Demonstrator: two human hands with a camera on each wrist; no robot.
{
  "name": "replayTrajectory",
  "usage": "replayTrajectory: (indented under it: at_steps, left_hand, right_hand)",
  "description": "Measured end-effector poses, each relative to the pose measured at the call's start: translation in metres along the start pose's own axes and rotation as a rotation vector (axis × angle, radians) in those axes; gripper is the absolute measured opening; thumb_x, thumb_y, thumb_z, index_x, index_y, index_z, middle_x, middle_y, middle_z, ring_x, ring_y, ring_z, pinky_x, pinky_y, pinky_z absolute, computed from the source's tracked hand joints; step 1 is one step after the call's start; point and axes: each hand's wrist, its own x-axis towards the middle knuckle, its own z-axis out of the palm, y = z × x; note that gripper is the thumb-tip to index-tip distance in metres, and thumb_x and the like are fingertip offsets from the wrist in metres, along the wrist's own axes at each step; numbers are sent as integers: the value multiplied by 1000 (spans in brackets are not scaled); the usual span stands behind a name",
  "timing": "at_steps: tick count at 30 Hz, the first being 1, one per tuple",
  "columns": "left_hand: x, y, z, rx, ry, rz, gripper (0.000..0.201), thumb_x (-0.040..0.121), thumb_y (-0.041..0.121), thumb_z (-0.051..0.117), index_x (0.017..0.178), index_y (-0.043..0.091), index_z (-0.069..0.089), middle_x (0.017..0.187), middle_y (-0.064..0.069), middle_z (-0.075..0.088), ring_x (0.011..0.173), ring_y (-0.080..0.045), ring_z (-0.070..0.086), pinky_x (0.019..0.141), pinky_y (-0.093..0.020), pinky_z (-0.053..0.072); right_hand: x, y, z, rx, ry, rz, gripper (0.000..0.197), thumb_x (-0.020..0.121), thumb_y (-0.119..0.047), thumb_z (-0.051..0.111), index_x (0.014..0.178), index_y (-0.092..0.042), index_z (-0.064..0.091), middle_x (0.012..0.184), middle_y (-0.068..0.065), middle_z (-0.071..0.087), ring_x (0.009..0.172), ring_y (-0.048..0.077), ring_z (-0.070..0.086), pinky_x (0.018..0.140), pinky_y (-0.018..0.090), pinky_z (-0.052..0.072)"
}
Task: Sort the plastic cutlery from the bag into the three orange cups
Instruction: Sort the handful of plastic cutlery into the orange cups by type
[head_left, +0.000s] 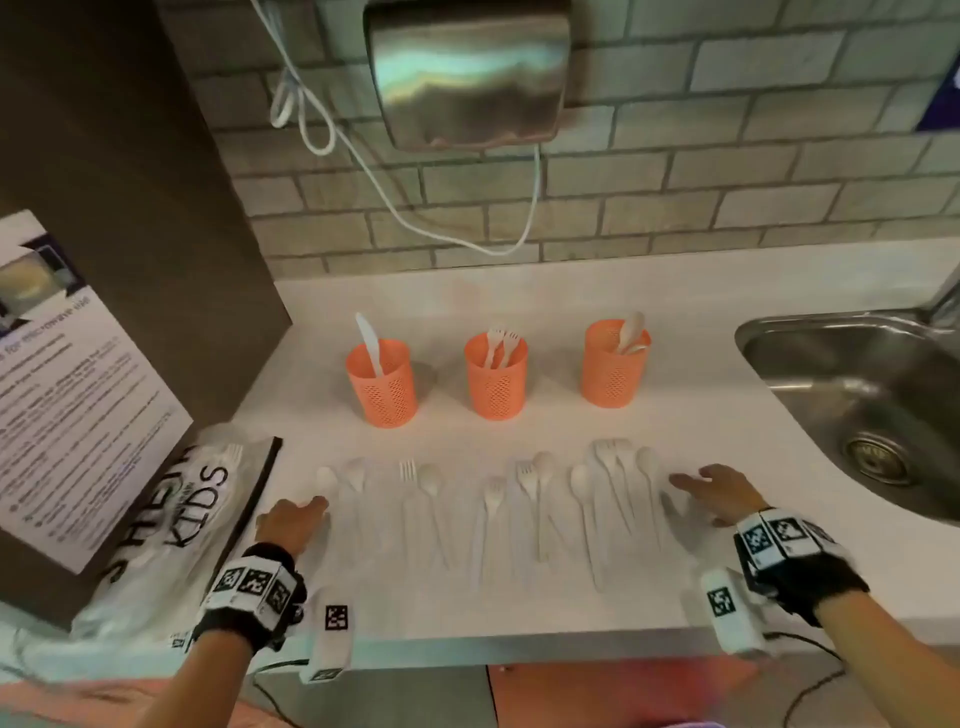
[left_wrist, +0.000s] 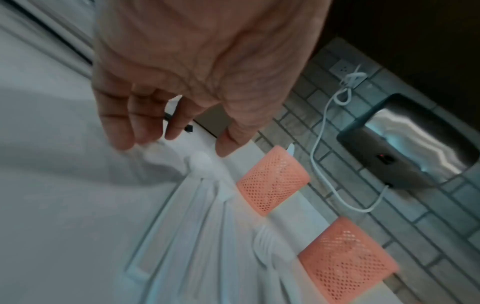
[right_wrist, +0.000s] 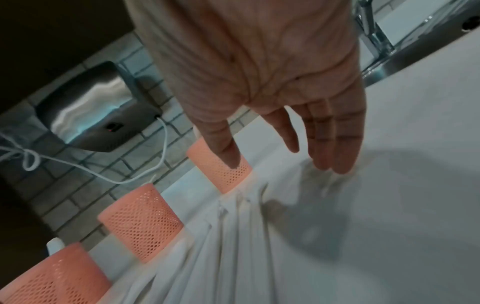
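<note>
Three orange mesh cups stand in a row on the white counter: the left cup (head_left: 382, 382) holds a knife, the middle cup (head_left: 496, 376) forks, the right cup (head_left: 614, 364) spoons. Several white plastic spoons and forks (head_left: 540, 493) lie spread in a line in front of them. My left hand (head_left: 293, 522) hovers flat at the row's left end, fingers straight, holding nothing (left_wrist: 166, 127). At the row's right end my right hand (head_left: 719, 493) is likewise flat and empty (right_wrist: 291, 144). The clear printed bag (head_left: 171, 525) lies at the left with a fork inside.
A steel sink (head_left: 872, 405) sits at the right, its tap (right_wrist: 371, 35) behind. A hand dryer (head_left: 467, 73) with a white cable hangs on the tiled wall. A dark cabinet with a paper notice (head_left: 67, 389) stands at the left. The counter's front edge runs just below my wrists.
</note>
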Motion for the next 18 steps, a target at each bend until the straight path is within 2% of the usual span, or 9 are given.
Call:
replayTrajectory:
  at_steps: [1,3,6,8,12,18]
  left_hand:
    - [2,0,2,53,5,-13,70,76,49,53,122,-4,50,129,-28,47,114,-41,48,99,-47,44]
    - [-6,8,5,145,-19,-51,68,82,49,51,130,1,44,136,-26,37,117,-41,46,101,-46,43]
    - [-28,29,14,284,-46,-2,62,88,46,47,136,6,40,137,-23,31,121,-41,40,104,-43,39]
    - [-39,41,22,353,-96,35,61,91,42,44,139,7,34,141,-22,27,125,-40,36,106,-41,35]
    - [-60,58,44,394,-164,105,61,92,37,40,145,10,25,148,-20,18,133,-39,27,109,-41,31]
    - [-89,80,79,385,-285,157,66,91,40,41,146,9,21,148,-17,16,133,-37,27,108,-42,36]
  right_hand:
    - [1,-4,3,-30,0,4,70,87,-40,58,138,2,35,144,23,36,129,38,39,104,46,39]
    - [0,-14,7,-81,-19,45,72,87,-47,54,137,3,36,142,24,37,130,39,38,107,48,35]
    - [-8,-31,19,-237,-57,41,72,90,-52,45,136,3,36,142,24,38,134,36,33,111,41,30]
    - [-16,-41,29,-305,-55,19,75,89,-56,43,138,1,36,145,25,33,136,36,29,112,37,26]
    - [-26,-58,52,-347,-110,-9,83,86,-62,43,141,-2,31,150,26,21,140,36,21,114,40,21]
    - [-42,-85,80,-333,-180,-63,94,81,-69,45,145,-3,23,153,26,12,140,38,21,115,42,21]
